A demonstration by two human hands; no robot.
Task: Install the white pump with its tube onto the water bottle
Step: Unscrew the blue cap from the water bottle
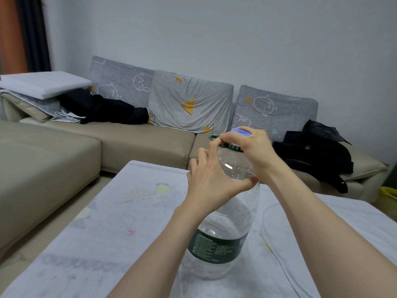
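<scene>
Hands (232, 160) gripping bottle (217, 239) top, pump (241, 131) apparently capped

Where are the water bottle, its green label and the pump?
water bottle (234, 168), head view, clear shoulder.
green label (214, 246), head view, middle of band.
pump (241, 132), head view, top above right hand.

A plain pale wall (236, 39) runs behind a beige corner sofa (139, 143) lined with three grey patterned cushions (189, 102). Dark clothes (103, 108) lie on the seat at the left beside a stack of white and light folded pads (43, 82), and more black clothing (315, 151) is heaped at the right end. In the foreground stands a table under a pale printed cloth (103, 229), and an orange and dark curtain (23, 33) hangs in the upper left corner.
</scene>
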